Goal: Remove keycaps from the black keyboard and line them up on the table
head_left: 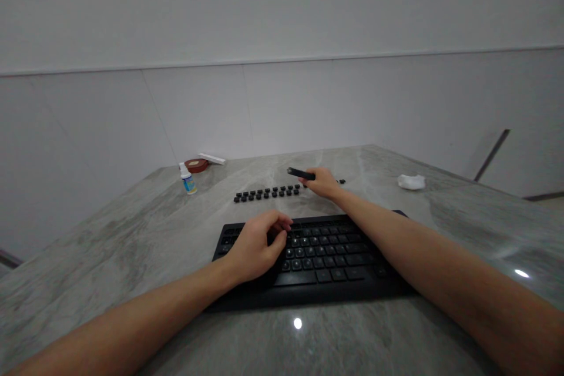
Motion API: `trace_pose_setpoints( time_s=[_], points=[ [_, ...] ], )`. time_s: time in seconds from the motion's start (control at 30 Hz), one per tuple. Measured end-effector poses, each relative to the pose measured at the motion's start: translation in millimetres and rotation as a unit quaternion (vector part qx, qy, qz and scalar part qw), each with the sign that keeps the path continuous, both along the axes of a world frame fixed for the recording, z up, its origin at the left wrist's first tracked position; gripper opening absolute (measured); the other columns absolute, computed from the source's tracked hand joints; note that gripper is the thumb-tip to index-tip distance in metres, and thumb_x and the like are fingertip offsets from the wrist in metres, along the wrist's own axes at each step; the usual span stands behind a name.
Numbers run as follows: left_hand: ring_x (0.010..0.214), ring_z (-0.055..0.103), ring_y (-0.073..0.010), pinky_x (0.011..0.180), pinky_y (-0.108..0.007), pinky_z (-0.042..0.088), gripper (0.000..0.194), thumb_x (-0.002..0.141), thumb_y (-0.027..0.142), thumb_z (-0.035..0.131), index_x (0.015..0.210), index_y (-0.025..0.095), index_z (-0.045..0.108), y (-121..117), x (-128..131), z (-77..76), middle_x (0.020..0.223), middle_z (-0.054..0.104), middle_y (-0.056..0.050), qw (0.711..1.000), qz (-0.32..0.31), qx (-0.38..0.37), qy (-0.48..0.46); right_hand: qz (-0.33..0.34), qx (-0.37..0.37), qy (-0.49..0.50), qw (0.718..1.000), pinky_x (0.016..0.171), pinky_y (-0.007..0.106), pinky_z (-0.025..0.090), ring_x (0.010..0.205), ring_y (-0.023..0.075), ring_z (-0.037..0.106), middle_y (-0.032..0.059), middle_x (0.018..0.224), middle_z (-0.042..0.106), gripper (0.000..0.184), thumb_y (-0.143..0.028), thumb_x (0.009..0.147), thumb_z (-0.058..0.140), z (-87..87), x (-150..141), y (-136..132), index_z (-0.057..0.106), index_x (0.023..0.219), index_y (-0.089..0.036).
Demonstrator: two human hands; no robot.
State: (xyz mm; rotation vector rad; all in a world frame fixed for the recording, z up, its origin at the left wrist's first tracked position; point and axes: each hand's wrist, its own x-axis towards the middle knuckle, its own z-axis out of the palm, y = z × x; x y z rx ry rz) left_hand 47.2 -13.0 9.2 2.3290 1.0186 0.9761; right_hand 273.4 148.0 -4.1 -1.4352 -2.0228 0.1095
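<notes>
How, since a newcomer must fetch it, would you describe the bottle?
On the grey marbled table, look past the black keyboard to the far left. The bottle stands in front of a reddish-brown case; it alone has a white top and blue label.

Black keyboard [326, 291], keycaps [266, 195] and tool [301, 174]; grey-veined tabletop [150, 241]; white bottle [187, 178] with blue label [188, 183]; reddish-brown case [197, 166].

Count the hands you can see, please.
2: the left hand is over the left part of the keyboard; the right hand, beyond it, holds a slim black tool.
</notes>
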Motion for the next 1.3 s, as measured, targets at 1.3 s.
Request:
trace_pose_setpoints(
  time_s=[1.3],
  points=[
    [0.112, 0.048, -0.0257, 0.101, -0.046, 0.042, 0.029, 0.089, 0.025, 0.048, 0.115, 0.017, 0.058, -12, 2, 3.4, 0.117, 0.052, -0.011, 0.966, -0.042, 0.120, 0.225, 0.245, -0.032, -0.074, 0.966, 0.050, 0.022, 0.029, 0.048, 0.0075, 0.040, -0.0037, 0.050, 0.043, 0.040, -0.036, 0.090, 0.051, 14.1, 23, -146, 0.049, 0.056, -0.016]
  ],
)
